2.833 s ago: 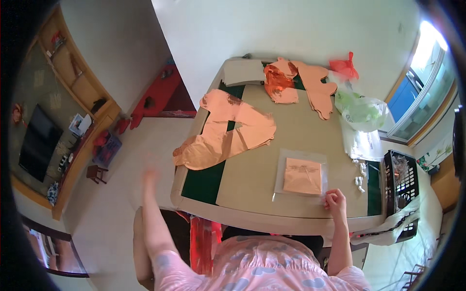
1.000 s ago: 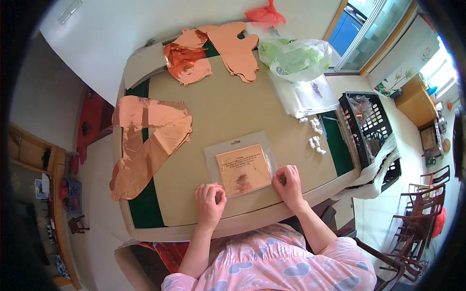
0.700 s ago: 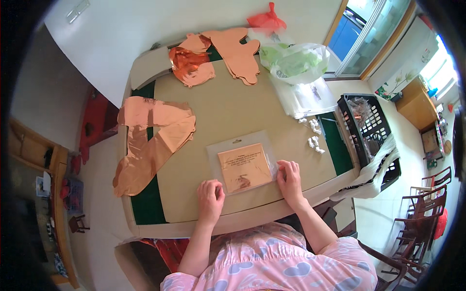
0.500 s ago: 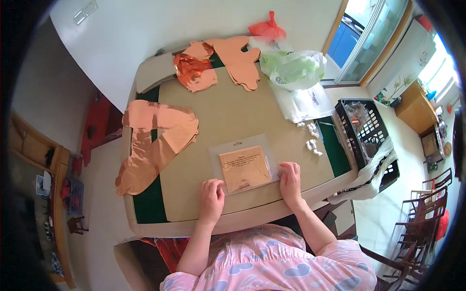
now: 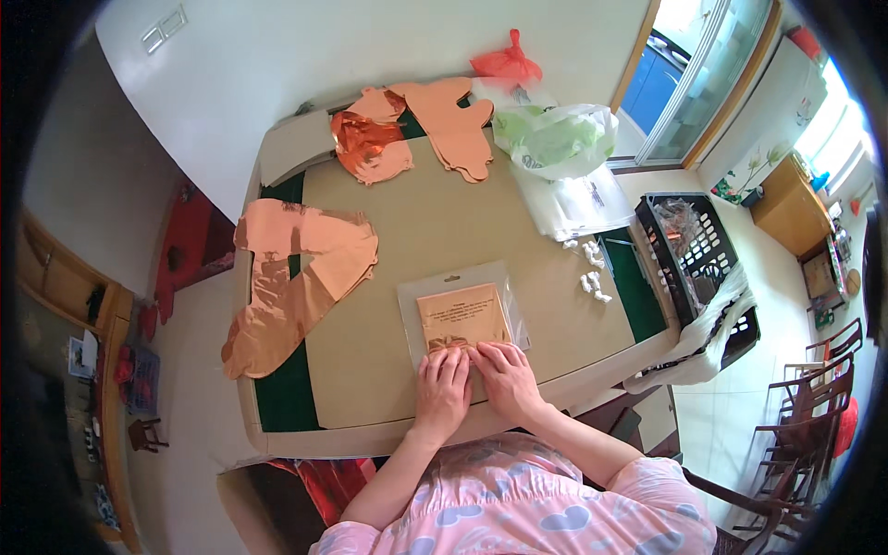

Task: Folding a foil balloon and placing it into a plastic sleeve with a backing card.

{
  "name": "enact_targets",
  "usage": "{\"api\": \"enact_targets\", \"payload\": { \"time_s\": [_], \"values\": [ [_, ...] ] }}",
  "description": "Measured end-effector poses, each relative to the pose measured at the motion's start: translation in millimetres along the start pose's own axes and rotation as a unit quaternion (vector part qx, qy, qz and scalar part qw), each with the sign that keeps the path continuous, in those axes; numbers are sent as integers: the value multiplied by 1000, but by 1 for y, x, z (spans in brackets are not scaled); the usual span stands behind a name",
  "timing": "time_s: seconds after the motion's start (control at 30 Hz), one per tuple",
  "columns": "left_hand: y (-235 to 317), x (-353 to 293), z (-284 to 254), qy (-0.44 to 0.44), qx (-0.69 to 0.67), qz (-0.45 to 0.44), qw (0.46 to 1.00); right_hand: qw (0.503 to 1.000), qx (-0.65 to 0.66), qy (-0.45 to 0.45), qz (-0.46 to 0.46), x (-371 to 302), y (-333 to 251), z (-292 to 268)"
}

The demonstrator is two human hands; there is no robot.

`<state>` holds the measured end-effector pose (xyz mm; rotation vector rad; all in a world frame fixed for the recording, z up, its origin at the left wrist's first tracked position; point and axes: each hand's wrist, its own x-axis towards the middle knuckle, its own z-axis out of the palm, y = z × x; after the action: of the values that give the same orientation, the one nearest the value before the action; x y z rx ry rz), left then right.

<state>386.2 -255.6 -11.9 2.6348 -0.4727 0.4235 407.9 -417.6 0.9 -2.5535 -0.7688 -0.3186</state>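
A flat clear plastic bag (image 5: 499,277) with a hang hole lies near the table's front edge. Inside it is a folded copper-coloured foil sheet (image 5: 462,314) with dark print. My left hand (image 5: 445,393) rests on the bag's lower edge, its fingers stretched forward over the foil. Beside it my right hand (image 5: 504,377) lies on the same edge, fingers also extended, close to the left fingertips. Both palms face down and the thumbs are partly hidden. To the left lies a large flat copper foil balloon (image 5: 310,273).
More flat foil balloons (image 5: 453,134) lie at the back. A pale green-and-white plastic bag (image 5: 560,139), a stack of clear bags (image 5: 583,203) and small white twisted pieces (image 5: 592,285) are on the right. A black basket (image 5: 689,245) stands beyond the table's right edge; a red bag (image 5: 507,63) sits at the back.
Both hands have moved inward from either side of the clear bag onto its lower edge, and now lie side by side there.
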Motion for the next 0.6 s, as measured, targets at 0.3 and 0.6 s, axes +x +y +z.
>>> {"api": "enact_targets", "payload": {
  "time_s": [0.3,0.6],
  "values": [
    [1,0,3,-9,34,-5,999,997,-46,37,53,-3,26,-16],
    [7,6,-8,-15,32,-8,999,999,-29,28,35,-10,39,-25]
  ]
}}
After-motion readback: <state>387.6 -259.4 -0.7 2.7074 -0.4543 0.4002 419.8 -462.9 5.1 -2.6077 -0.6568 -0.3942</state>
